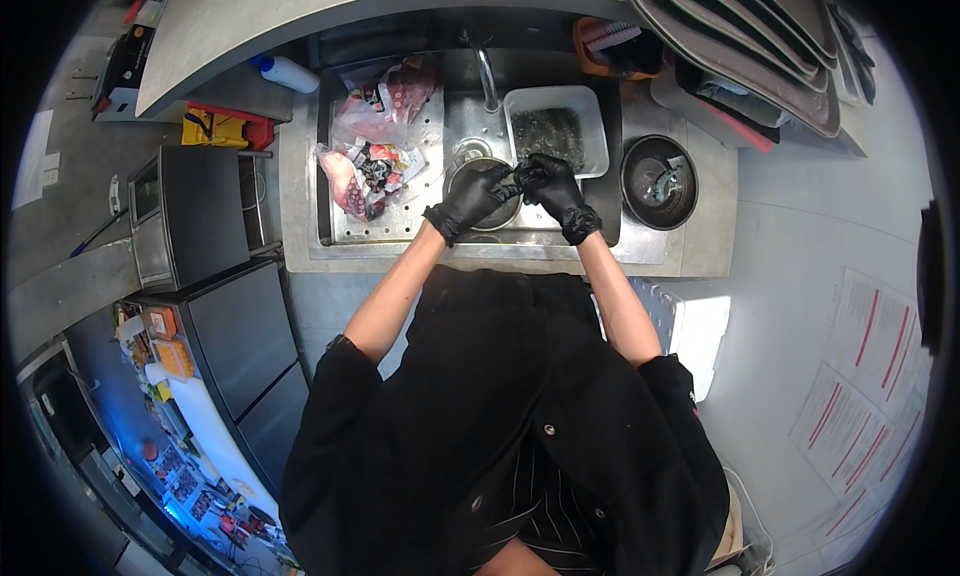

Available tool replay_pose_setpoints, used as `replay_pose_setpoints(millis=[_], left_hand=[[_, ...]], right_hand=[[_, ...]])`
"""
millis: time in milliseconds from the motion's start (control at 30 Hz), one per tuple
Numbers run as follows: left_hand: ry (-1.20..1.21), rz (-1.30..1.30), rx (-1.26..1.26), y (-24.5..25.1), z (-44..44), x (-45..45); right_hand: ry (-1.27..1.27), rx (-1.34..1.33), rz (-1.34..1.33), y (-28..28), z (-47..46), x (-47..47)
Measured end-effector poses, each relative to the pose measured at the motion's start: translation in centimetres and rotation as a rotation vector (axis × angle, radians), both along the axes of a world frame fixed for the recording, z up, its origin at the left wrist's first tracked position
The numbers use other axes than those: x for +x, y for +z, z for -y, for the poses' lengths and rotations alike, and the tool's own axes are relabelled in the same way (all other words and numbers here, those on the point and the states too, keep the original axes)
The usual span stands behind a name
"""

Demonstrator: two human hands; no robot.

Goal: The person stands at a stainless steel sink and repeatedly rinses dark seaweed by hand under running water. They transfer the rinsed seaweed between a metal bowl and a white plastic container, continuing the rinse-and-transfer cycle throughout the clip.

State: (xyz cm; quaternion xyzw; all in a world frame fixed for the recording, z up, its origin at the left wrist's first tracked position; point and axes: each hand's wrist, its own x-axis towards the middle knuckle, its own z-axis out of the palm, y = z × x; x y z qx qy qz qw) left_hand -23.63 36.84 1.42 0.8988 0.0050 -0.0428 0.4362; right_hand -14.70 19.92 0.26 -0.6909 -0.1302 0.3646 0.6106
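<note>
Both hands wear black gloves and meet over a round metal bowl (496,217) in the sink. My left hand (480,193) and my right hand (551,190) pinch a small greyish item (514,179) between their fingertips; what it is cannot be told. Just behind my right hand stands a white plastic tub (596,130) with dark, wet contents, perhaps under water. On the right counter a dark round bowl (645,205) holds a few small bluish-grey pieces. Bagged octopus (409,96) and another bag with octopus tentacles (349,190) lie on the perforated steel tray (431,126) at the left.
A faucet (486,73) rises behind the sink. A white bottle (289,75) stands at the back left, an orange basket (592,62) at the back right. Stacked trays (757,58) overhang the right side. Below the counter at the right is a white foam box (697,328).
</note>
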Motion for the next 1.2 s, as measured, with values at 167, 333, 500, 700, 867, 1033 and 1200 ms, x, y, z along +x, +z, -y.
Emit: replay_pose_setpoints(millis=[167, 333, 500, 700, 867, 1033, 1200], left_hand=[[0.060, -0.021, -0.183, -1.4, 0.0, 0.3], [0.122, -0.160, -0.641, -3.7, -0.8, 0.4], [0.108, -0.463, -1.270, -4.6, -2.7, 0.0], [0.217, -0.485, -1.477, -4.8, -1.1, -1.1], [0.393, -0.694, -1.509, -5.7, -0.6, 0.0], [0.345, -0.694, -1.995, -6.1, 0.0, -0.9], [0.727, -0.223, -1.227, -7.8, 3.1, -1.5]], right_hand=[[0.045, 0.030, 0.061, -0.8, -0.1, 0.1], [0.061, -0.040, 0.269, -0.3, 0.4, -0.7], [0.084, 0.087, 0.564, 1.0, 0.3, -1.8], [-0.010, 0.060, 0.756, 2.2, 0.4, -2.0], [0.149, -0.209, 0.776, 2.0, -0.1, -2.0], [0.020, -0.255, 0.865, 0.4, -1.4, -3.0], [-0.258, -0.343, 0.650, -1.4, -2.9, -5.3]])
